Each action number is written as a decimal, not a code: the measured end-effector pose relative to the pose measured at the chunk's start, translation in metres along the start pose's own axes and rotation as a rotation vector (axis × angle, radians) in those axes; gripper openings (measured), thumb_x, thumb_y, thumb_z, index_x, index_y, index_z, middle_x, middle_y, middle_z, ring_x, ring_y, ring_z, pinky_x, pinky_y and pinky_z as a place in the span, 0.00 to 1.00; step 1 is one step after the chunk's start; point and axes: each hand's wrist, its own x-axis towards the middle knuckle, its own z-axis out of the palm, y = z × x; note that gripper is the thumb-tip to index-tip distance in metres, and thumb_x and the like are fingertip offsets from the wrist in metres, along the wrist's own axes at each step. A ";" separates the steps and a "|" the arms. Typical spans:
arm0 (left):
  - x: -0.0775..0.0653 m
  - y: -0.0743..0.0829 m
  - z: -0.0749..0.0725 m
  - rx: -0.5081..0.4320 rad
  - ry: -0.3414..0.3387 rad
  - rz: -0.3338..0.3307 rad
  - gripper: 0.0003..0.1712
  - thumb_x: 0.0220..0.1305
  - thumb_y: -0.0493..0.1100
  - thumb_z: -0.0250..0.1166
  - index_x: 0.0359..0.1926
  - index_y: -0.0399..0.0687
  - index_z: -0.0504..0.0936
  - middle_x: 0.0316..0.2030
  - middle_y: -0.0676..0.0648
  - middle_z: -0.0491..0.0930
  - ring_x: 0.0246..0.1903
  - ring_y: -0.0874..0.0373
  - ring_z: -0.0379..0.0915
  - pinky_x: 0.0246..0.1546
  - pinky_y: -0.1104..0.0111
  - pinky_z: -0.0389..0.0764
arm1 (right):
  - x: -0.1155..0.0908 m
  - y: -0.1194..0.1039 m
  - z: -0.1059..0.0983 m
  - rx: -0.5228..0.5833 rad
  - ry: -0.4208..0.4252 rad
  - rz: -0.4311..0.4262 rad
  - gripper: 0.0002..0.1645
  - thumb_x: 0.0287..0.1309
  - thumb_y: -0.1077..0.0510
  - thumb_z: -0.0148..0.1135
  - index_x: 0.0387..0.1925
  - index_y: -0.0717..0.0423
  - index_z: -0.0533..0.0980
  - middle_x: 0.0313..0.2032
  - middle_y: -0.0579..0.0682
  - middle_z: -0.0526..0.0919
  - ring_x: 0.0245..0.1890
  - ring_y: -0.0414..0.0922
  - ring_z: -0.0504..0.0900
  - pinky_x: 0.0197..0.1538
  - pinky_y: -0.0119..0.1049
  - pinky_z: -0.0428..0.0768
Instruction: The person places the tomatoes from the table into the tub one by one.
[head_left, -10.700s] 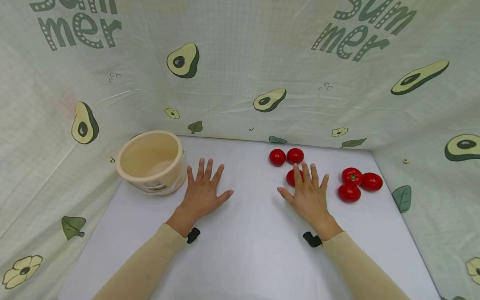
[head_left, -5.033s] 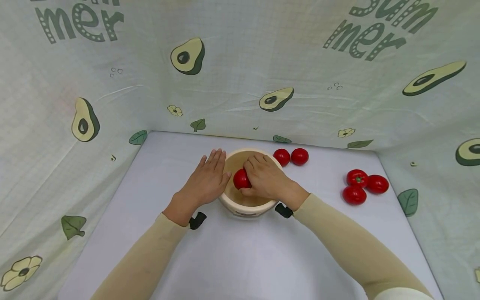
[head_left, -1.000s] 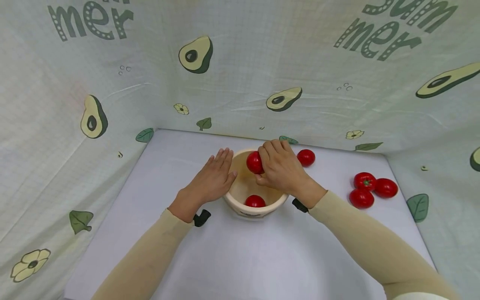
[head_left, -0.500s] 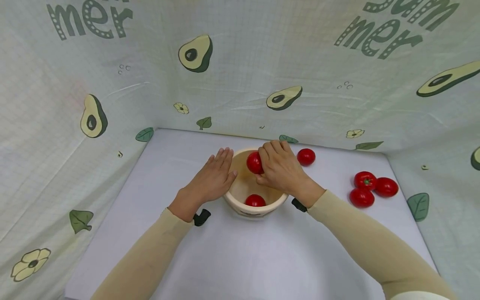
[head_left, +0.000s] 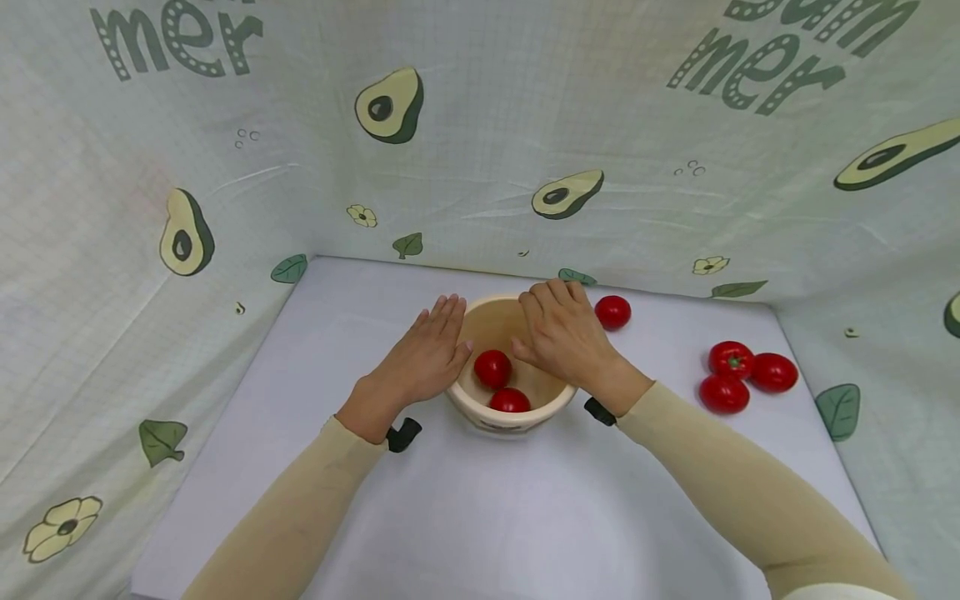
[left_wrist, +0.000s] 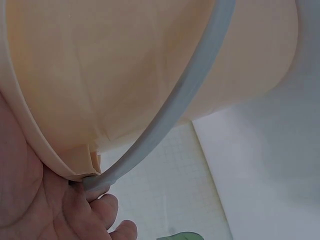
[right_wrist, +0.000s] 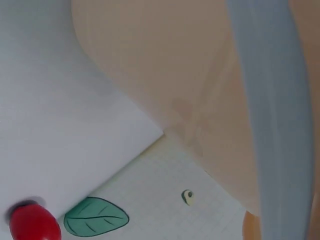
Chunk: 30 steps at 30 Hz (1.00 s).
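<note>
A cream bucket (head_left: 478, 410) stands mid-table in the head view, with a tomato (head_left: 492, 369) and a second tomato (head_left: 510, 400) inside. Along its left rim rests my left hand (head_left: 422, 358), fingers straight and together. The left wrist view shows that palm against the rim near the end of the grey handle (left_wrist: 165, 107). Over the right side of the bucket is my right hand (head_left: 566, 337), thumb apart from the fingers and nothing seen in its grasp. Its fingertips are hidden from the head camera, and only the bucket's side fills most of the right wrist view.
One tomato (head_left: 612, 312) lies just right of the right hand, near the back edge. Farther right sits a cluster of three: a tomato with a green stem mark (head_left: 731, 360), a tomato (head_left: 774, 372) and a tomato (head_left: 723, 393). A printed cloth (head_left: 465, 167) rises behind the white table (head_left: 480, 517).
The right hand has let go of the tomato it held over the bucket, which now lies inside beside the first. Earlier, the bucket came from the left to mid-table. The left hand stays put.
</note>
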 end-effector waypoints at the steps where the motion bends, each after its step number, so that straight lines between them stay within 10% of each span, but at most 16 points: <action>1: 0.000 0.000 0.000 -0.004 0.001 -0.002 0.43 0.84 0.57 0.43 0.85 0.38 0.42 0.85 0.40 0.42 0.85 0.45 0.32 0.84 0.50 0.43 | 0.000 0.001 0.000 0.007 0.011 0.008 0.33 0.62 0.40 0.68 0.52 0.65 0.77 0.47 0.60 0.81 0.50 0.57 0.76 0.52 0.51 0.75; 14: -0.001 0.001 -0.001 0.059 0.006 -0.009 0.42 0.84 0.56 0.45 0.84 0.37 0.43 0.85 0.39 0.42 0.85 0.45 0.32 0.84 0.50 0.41 | -0.024 0.071 0.016 0.070 0.170 0.199 0.34 0.61 0.45 0.69 0.54 0.70 0.75 0.48 0.66 0.80 0.48 0.64 0.74 0.45 0.58 0.71; 30: -0.005 0.004 -0.006 0.134 0.009 -0.035 0.44 0.83 0.61 0.41 0.84 0.37 0.43 0.85 0.39 0.42 0.85 0.44 0.33 0.84 0.48 0.38 | -0.077 0.117 0.066 0.082 -0.313 0.496 0.47 0.62 0.37 0.70 0.59 0.75 0.69 0.58 0.74 0.73 0.61 0.70 0.67 0.60 0.69 0.69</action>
